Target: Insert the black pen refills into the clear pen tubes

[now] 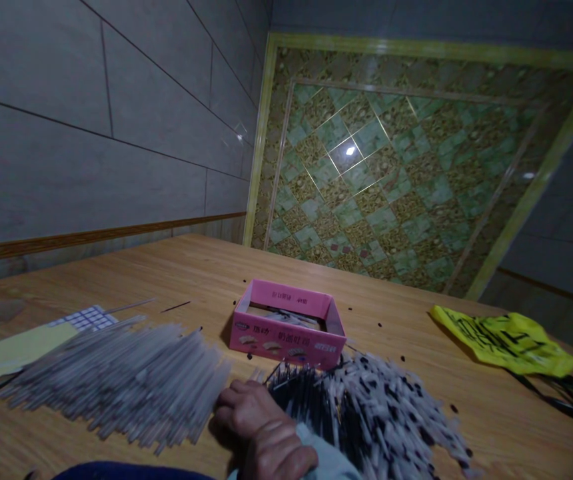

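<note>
My right hand [246,407] rests on the wooden table with its fingers curled, between two heaps. Whatever its fingers hold, if anything, is hidden. My left hand [281,457] lies across the right wrist, its fingers closed round it at the edge of the pale blue sleeve [326,457]. Left of the hands, a spread of thin clear plastic tubes [131,380] lies roughly parallel. To the right is a heap of whitish tubes with black parts [391,413], beside dark thin sticks [299,393]. Beyond the hands stands an open pink box [286,340] with some pale pieces inside.
A yellow plastic bag [506,343] with black handles lies at the right. Yellow-green paper [21,353] and a blue-checked piece [86,319] lie at the left. Small black bits dot the table [191,257]. A tiled wall [116,133] borders the left side.
</note>
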`<act>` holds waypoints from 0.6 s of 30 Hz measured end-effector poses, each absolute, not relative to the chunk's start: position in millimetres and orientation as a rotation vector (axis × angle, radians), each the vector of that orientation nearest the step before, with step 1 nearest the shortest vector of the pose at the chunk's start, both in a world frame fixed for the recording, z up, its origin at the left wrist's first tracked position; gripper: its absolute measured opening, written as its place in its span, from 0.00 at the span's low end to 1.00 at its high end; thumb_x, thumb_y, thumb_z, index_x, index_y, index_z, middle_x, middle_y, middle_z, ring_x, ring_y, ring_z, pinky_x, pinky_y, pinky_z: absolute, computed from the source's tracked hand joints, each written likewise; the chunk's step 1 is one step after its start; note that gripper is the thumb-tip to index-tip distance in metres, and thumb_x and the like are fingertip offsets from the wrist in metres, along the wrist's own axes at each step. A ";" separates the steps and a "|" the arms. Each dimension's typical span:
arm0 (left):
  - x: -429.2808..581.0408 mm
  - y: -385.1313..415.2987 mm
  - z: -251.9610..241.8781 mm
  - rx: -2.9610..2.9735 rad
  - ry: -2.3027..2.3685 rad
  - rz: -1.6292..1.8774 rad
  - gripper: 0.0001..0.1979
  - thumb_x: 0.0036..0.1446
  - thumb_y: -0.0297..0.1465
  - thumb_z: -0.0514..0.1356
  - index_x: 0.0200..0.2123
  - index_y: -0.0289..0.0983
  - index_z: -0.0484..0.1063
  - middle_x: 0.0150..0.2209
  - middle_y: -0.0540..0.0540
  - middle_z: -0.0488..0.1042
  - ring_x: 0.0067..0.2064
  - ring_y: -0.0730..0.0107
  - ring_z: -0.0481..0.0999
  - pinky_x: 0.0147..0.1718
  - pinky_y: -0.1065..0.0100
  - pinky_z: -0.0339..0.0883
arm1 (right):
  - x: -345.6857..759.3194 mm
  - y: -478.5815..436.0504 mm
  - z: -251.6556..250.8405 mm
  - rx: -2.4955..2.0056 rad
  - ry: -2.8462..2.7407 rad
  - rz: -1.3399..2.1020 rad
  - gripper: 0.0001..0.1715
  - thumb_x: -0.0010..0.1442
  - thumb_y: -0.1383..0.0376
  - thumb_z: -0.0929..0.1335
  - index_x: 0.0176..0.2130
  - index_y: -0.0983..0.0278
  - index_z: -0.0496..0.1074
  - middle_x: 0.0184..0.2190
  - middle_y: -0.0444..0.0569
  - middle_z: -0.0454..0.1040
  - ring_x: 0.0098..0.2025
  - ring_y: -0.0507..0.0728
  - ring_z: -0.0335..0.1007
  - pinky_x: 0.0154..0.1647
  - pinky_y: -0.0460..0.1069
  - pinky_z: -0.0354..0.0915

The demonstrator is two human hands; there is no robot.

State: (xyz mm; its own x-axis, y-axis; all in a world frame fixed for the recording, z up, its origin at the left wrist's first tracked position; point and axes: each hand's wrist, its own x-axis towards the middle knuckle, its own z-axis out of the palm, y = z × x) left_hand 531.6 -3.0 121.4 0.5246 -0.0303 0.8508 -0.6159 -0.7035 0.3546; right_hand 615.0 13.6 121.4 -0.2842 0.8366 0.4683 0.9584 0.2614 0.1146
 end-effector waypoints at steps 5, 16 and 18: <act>537.2 -3.2 118.0 2.132 -0.511 1.188 0.12 0.58 0.38 0.50 0.39 0.41 0.71 0.37 0.45 0.74 0.34 0.69 0.73 0.33 0.64 0.69 | 621.7 -2.4 137.4 -1.496 -1.942 -0.403 0.06 0.62 0.62 0.63 0.34 0.59 0.68 0.32 0.42 0.74 0.37 0.53 0.66 0.34 0.46 0.61; 537.3 -5.1 136.5 2.060 0.144 1.220 0.08 0.58 0.31 0.50 0.35 0.38 0.69 0.30 0.44 0.73 0.31 0.67 0.73 0.29 0.69 0.66 | 655.4 -86.0 188.2 -1.454 -0.832 -0.011 0.09 0.58 0.62 0.65 0.39 0.63 0.67 0.33 0.46 0.71 0.35 0.55 0.68 0.35 0.46 0.64; 539.9 -3.6 137.0 2.056 0.231 1.146 0.09 0.57 0.33 0.52 0.39 0.39 0.69 0.34 0.44 0.74 0.32 0.68 0.73 0.30 0.69 0.68 | 651.1 -96.0 190.2 -1.461 -0.828 0.070 0.08 0.56 0.62 0.67 0.36 0.64 0.69 0.31 0.46 0.72 0.34 0.55 0.68 0.34 0.46 0.64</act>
